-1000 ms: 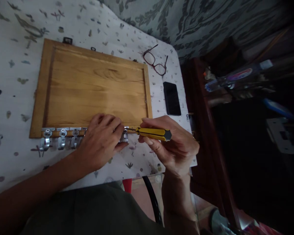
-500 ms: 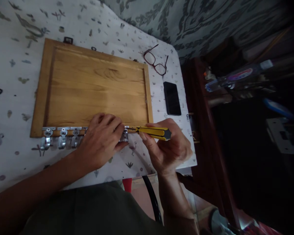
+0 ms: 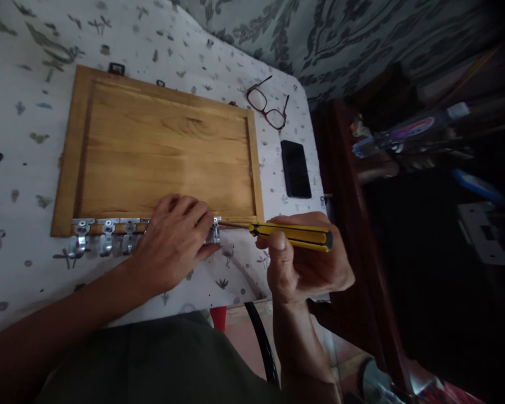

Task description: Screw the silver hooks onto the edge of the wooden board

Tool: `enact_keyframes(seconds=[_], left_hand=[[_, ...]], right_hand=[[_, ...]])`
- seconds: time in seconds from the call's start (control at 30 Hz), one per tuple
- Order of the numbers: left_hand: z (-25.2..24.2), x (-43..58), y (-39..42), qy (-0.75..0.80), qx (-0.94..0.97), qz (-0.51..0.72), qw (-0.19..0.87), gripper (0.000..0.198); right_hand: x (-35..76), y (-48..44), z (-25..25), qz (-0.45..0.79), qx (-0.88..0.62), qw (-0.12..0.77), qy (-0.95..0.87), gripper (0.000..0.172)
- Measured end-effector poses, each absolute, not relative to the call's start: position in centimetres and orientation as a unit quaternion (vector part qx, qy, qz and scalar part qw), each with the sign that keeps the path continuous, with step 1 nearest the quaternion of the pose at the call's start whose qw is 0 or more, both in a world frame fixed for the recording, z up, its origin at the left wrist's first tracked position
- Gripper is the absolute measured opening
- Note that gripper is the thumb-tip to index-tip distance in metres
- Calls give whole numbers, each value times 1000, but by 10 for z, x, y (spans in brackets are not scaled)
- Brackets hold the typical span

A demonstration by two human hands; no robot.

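A framed wooden board (image 3: 164, 151) lies flat on a table with a patterned white cloth (image 3: 25, 73). Along its near edge runs a metal rail of silver hooks (image 3: 105, 235). My left hand (image 3: 172, 241) rests over the rail's right part, fingers curled and pressing on a hook (image 3: 214, 233) there. My right hand (image 3: 303, 264) grips a yellow-and-black screwdriver (image 3: 292, 234) held level, its thin shaft reaching left with the tip close by that hook at the board's near right corner.
Red-framed glasses (image 3: 267, 106) and a black phone (image 3: 295, 168) lie on the cloth right of the board. The table's right edge drops to dark wooden furniture (image 3: 353, 196) with cluttered shelves. A small black fitting (image 3: 116, 69) sits at the board's far edge.
My right hand has slid right along the screwdriver, and the handle has drawn back to the right, away from the hook. My left hand has stayed on the rail.
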State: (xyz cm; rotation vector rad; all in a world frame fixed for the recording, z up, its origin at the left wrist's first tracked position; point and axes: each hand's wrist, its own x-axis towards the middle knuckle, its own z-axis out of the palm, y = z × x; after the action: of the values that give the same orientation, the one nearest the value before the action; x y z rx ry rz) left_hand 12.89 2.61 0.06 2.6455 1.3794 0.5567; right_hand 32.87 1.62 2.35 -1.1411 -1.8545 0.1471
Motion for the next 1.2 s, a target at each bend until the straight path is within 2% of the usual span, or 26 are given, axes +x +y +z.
enact_keyframes(seconds=[0.1, 0.53, 0.73, 0.87, 1.07, 1.2], left_hand=[[1, 129, 26, 457, 869, 183, 53, 32], [2, 129, 26, 451, 870, 192, 54, 32], [1, 129, 26, 444, 867, 220, 47, 29], [0, 129, 26, 444, 868, 219, 46, 26], [2, 129, 27, 442, 871, 211, 43, 21], [5, 129, 28, 445, 873, 195, 50, 21]], right_hand=[[326, 16, 24, 42, -460, 514, -723, 12], [323, 16, 25, 67, -445, 498, -741, 23], [320, 25, 36, 72, -399, 484, -776, 15], [320, 32, 41, 130, -377, 479, -782, 14], [323, 32, 45, 213, -422, 452, -756, 13], [329, 37, 53, 245, -417, 416, -770, 22]])
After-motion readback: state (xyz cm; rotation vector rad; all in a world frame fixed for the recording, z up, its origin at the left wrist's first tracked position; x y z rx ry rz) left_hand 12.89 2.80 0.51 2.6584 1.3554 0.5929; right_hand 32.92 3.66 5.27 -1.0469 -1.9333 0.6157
